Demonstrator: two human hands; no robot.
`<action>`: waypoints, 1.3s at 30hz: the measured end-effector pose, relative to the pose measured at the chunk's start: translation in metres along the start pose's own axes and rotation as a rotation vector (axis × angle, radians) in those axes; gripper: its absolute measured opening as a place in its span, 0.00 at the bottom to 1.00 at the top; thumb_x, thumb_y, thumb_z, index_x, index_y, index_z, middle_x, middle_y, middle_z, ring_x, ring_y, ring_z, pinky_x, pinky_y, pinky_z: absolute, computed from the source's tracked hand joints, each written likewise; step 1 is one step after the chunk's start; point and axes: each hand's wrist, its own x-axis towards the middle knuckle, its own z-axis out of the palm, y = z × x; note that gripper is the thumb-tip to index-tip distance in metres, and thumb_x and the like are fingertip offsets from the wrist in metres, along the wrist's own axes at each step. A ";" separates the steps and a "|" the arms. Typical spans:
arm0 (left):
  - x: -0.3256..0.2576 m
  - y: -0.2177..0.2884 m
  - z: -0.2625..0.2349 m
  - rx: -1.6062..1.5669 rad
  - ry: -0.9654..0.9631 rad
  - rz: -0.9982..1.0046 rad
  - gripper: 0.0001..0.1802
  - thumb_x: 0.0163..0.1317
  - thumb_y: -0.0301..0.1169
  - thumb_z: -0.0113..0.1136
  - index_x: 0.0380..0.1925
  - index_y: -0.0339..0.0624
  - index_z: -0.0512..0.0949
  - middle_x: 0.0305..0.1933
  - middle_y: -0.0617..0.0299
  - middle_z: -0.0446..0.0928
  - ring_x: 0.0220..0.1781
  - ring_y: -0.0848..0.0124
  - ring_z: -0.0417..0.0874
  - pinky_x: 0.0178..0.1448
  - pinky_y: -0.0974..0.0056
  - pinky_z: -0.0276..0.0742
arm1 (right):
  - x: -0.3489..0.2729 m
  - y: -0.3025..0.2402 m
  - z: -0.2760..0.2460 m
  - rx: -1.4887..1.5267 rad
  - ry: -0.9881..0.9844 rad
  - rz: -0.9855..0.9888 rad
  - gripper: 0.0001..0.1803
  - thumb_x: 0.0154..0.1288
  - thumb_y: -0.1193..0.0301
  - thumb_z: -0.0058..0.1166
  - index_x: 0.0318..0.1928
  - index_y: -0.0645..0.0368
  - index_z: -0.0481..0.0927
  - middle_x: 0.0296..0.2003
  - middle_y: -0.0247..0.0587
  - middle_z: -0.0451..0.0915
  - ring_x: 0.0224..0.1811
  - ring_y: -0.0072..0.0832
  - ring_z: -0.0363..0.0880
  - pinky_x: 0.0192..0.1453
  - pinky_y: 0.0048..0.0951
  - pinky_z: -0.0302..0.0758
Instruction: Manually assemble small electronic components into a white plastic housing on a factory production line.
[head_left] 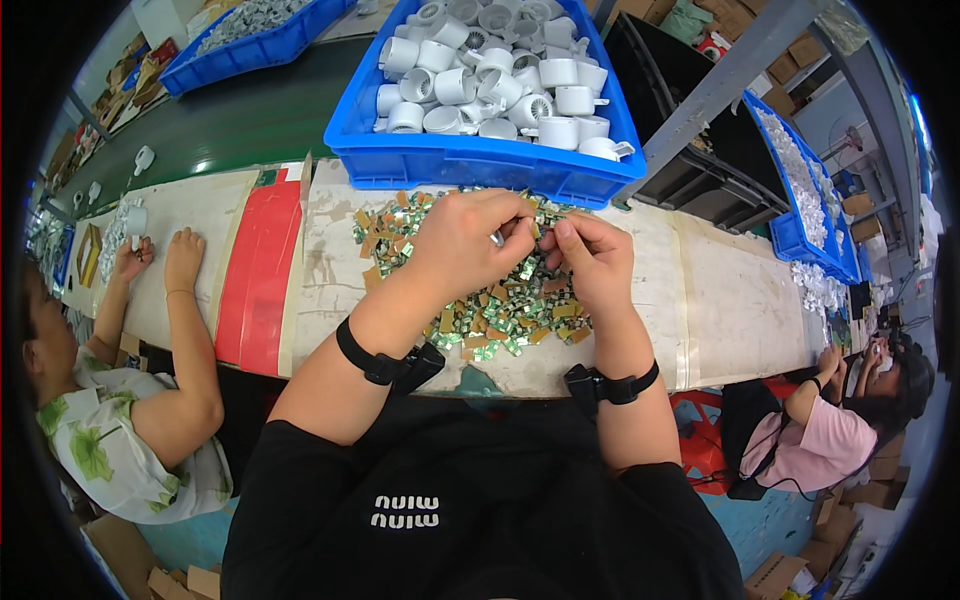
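My left hand and my right hand meet over a loose heap of small green circuit boards on the worktable. Thumbs and fingers of both are pinched together on a small circuit board, mostly hidden by the fingertips. A bit of grey metal shows at my left fingers; its kind cannot be made out. Mixed among the boards lie many orange-brown flat pieces. Straight behind my hands stands a blue bin heaped with white round plastic housings.
A red strip crosses the table at left, where a co-worker handles a white part. Another person sits at right beside a blue tray. A green conveyor belt runs behind; a metal post rises right of the bin.
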 end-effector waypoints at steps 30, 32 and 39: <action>-0.011 0.010 0.007 0.075 -0.029 0.015 0.04 0.63 0.27 0.65 0.31 0.39 0.80 0.26 0.54 0.83 0.25 0.58 0.85 0.31 0.60 0.79 | 0.004 -0.007 -0.012 -0.174 -0.114 -0.258 0.06 0.70 0.79 0.59 0.37 0.70 0.86 0.29 0.41 0.84 0.23 0.22 0.80 0.28 0.22 0.75; -0.011 0.013 0.006 0.020 -0.029 -0.001 0.04 0.63 0.27 0.65 0.31 0.39 0.79 0.27 0.54 0.83 0.26 0.56 0.86 0.30 0.58 0.79 | 0.001 -0.008 -0.008 -0.168 -0.096 -0.258 0.06 0.70 0.79 0.59 0.38 0.70 0.87 0.29 0.40 0.84 0.24 0.22 0.80 0.28 0.22 0.75; -0.005 0.013 -0.010 -0.018 0.010 0.023 0.05 0.63 0.31 0.64 0.31 0.43 0.81 0.26 0.55 0.82 0.25 0.55 0.85 0.31 0.56 0.80 | -0.002 0.002 0.006 0.238 -0.024 -0.134 0.17 0.75 0.71 0.59 0.59 0.66 0.80 0.27 0.35 0.82 0.27 0.18 0.79 0.30 0.20 0.75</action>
